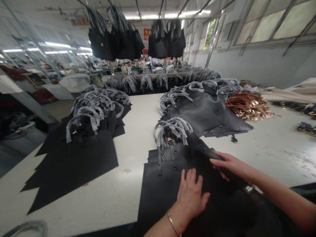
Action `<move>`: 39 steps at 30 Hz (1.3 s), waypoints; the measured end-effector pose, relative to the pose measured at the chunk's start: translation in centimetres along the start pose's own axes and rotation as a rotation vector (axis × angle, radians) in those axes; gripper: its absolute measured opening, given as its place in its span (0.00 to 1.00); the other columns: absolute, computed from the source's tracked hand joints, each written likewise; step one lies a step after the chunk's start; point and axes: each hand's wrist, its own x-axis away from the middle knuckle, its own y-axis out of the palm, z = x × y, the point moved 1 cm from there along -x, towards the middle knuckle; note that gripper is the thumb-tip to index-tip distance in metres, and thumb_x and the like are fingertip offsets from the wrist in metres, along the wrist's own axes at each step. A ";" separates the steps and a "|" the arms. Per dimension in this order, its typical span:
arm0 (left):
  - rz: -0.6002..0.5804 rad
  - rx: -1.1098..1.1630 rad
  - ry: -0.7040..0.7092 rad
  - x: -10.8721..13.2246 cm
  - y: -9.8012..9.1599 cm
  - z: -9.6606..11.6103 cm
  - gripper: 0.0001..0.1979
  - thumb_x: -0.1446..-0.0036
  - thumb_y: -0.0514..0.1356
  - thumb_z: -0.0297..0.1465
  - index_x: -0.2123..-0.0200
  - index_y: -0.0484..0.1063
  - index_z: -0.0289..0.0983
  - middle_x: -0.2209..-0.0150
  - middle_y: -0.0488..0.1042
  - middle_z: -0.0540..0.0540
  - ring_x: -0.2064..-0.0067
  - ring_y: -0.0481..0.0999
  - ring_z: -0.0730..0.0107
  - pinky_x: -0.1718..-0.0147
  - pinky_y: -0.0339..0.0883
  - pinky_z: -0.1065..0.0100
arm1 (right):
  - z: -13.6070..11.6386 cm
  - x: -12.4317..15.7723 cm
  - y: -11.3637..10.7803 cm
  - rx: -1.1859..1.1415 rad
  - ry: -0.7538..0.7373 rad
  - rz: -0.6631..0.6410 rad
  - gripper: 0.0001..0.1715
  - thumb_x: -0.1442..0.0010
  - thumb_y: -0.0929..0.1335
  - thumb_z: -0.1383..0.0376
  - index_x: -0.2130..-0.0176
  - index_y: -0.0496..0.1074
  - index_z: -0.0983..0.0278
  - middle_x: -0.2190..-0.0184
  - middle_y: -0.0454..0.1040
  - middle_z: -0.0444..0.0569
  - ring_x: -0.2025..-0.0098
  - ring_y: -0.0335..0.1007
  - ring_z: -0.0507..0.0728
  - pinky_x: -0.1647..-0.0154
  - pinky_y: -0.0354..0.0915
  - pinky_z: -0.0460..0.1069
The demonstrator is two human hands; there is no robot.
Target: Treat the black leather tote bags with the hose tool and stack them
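In front of me lies a stack of flat black handbag panels (158,184) with plastic-wrapped handles (176,126) and a small gold clasp (170,139) at the far end. My left hand (191,191), a bangle at its wrist, rests on the top panel with its fingers spread. To the right, my right hand (225,164) grips the raised edge of a black panel, thumb on top and fingers partly underneath. The near right part of that panel is dark and blurred.
Another stack of black panels (81,164) lies on the left of the white table (133,131). Beyond my hands is a further pile (197,112), with brown straps (249,107) bearing gold hardware beside it. Black bags (168,39) hang from an overhead rail.
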 end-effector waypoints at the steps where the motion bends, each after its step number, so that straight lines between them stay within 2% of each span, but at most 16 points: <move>1: 0.015 -0.007 0.007 0.1 0.1 0.1 0.24 0.37 0.52 0.44 0.46 0.68 0.34 0.45 0.68 0.36 0.43 0.65 0.51 0.44 0.60 0.49 | 0.0 0.4 0.1 0.011 0.001 -0.017 0.26 0.45 0.72 0.48 0.54 0.66 0.61 0.72 0.70 0.40 0.84 0.67 0.49 0.88 0.64 0.42; 3: 0.032 -0.029 0.032 0.3 0.5 0.3 0.17 0.38 0.54 0.40 0.56 0.72 0.33 0.58 0.73 0.39 0.55 0.71 0.56 0.54 0.68 0.55 | 0.1 1.1 0.3 0.029 0.044 -0.084 0.30 0.45 0.71 0.48 0.49 0.66 0.61 0.73 0.71 0.41 0.84 0.68 0.50 0.88 0.64 0.43; 5: 0.068 -0.060 0.065 0.5 1.1 0.3 0.14 0.39 0.54 0.38 0.60 0.72 0.32 0.64 0.72 0.41 0.61 0.71 0.58 0.63 0.70 0.59 | 0.4 1.5 0.8 0.044 0.118 -0.162 0.36 0.46 0.72 0.47 0.44 0.64 0.61 0.74 0.72 0.41 0.84 0.69 0.51 0.88 0.64 0.43; 8: 0.176 -0.122 0.146 0.7 2.1 0.2 0.14 0.39 0.54 0.36 0.60 0.72 0.30 0.64 0.73 0.39 0.63 0.72 0.59 0.66 0.70 0.62 | 0.4 1.5 2.4 0.092 0.182 -0.245 0.40 0.47 0.73 0.49 0.41 0.63 0.60 0.75 0.73 0.41 0.83 0.70 0.51 0.87 0.65 0.43; 12: 0.231 -0.192 0.323 0.7 3.1 0.2 0.11 0.39 0.53 0.30 0.65 0.73 0.30 0.66 0.74 0.37 0.62 0.74 0.59 0.65 0.70 0.63 | -0.9 0.2 5.7 0.108 0.129 -0.351 0.41 0.46 0.73 0.51 0.39 0.63 0.62 0.77 0.73 0.41 0.85 0.67 0.50 0.87 0.63 0.42; 16: 0.237 -0.213 0.315 0.7 3.2 0.2 0.09 0.41 0.55 0.28 0.67 0.73 0.31 0.70 0.74 0.38 0.66 0.74 0.60 0.70 0.69 0.64 | -2.7 -1.3 8.1 0.103 0.077 -0.432 0.42 0.45 0.72 0.52 0.37 0.61 0.65 0.78 0.73 0.42 0.84 0.66 0.50 0.86 0.61 0.41; 19: 0.222 -0.188 0.283 0.8 2.9 0.1 0.08 0.44 0.55 0.28 0.67 0.73 0.31 0.72 0.73 0.40 0.69 0.74 0.63 0.74 0.67 0.68 | -3.1 -1.5 8.1 0.191 0.050 -0.451 0.43 0.45 0.72 0.54 0.36 0.60 0.64 0.75 0.75 0.43 0.83 0.67 0.50 0.85 0.62 0.42; 23: 0.206 -0.165 0.264 1.0 2.6 0.1 0.10 0.44 0.55 0.31 0.66 0.73 0.30 0.69 0.74 0.39 0.67 0.74 0.62 0.74 0.68 0.68 | -2.7 -1.2 6.6 0.342 0.156 -0.443 0.47 0.46 0.72 0.53 0.34 0.57 0.65 0.74 0.77 0.46 0.83 0.68 0.52 0.85 0.62 0.44; 25: 0.218 -0.188 0.286 0.9 2.6 0.3 0.09 0.44 0.55 0.30 0.67 0.73 0.29 0.70 0.73 0.38 0.68 0.75 0.61 0.76 0.68 0.67 | -2.8 -1.4 6.6 0.343 0.184 -0.444 0.49 0.47 0.72 0.50 0.34 0.56 0.65 0.74 0.78 0.47 0.83 0.68 0.53 0.85 0.62 0.44; 27: 0.210 -0.226 0.296 0.8 2.7 0.5 0.09 0.44 0.55 0.28 0.68 0.72 0.29 0.74 0.72 0.39 0.71 0.74 0.61 0.78 0.66 0.67 | -3.5 -1.8 7.6 0.317 0.135 -0.450 0.47 0.48 0.73 0.49 0.36 0.61 0.65 0.71 0.78 0.48 0.81 0.69 0.54 0.83 0.65 0.45; 29: 0.169 -0.260 0.297 0.4 3.1 0.8 0.09 0.42 0.54 0.28 0.68 0.73 0.28 0.76 0.71 0.40 0.73 0.74 0.61 0.78 0.66 0.66 | -4.8 -2.6 9.6 0.296 0.075 -0.447 0.41 0.48 0.73 0.50 0.40 0.67 0.64 0.72 0.77 0.46 0.80 0.70 0.53 0.81 0.66 0.45; 32: 0.096 -0.271 0.293 -0.3 3.5 0.9 0.12 0.40 0.53 0.29 0.66 0.75 0.29 0.72 0.74 0.37 0.69 0.76 0.57 0.72 0.69 0.60 | -7.1 -3.9 13.0 0.267 0.083 -0.474 0.34 0.46 0.72 0.51 0.44 0.69 0.61 0.77 0.72 0.41 0.84 0.67 0.50 0.86 0.61 0.42; 34: 0.053 -0.239 0.311 -0.6 3.5 0.8 0.13 0.39 0.53 0.30 0.67 0.76 0.31 0.70 0.75 0.36 0.69 0.75 0.59 0.72 0.68 0.61 | -8.3 -4.6 14.6 0.250 0.091 -0.502 0.30 0.45 0.71 0.52 0.46 0.68 0.61 0.78 0.69 0.39 0.87 0.65 0.49 0.89 0.58 0.41; 36: 0.047 -0.212 0.305 -0.6 3.2 0.7 0.12 0.40 0.54 0.29 0.68 0.76 0.31 0.71 0.74 0.37 0.71 0.73 0.63 0.75 0.64 0.66 | -9.0 -5.1 15.2 0.260 0.085 -0.531 0.29 0.45 0.72 0.54 0.47 0.67 0.61 0.79 0.68 0.38 0.87 0.65 0.49 0.90 0.58 0.41; 39: 0.144 -0.210 0.242 -0.3 2.4 0.5 0.11 0.41 0.54 0.28 0.68 0.75 0.28 0.72 0.72 0.37 0.71 0.72 0.64 0.78 0.60 0.69 | -9.2 -5.3 14.1 0.313 0.145 -0.544 0.31 0.46 0.73 0.53 0.47 0.67 0.60 0.79 0.69 0.39 0.87 0.66 0.50 0.90 0.59 0.42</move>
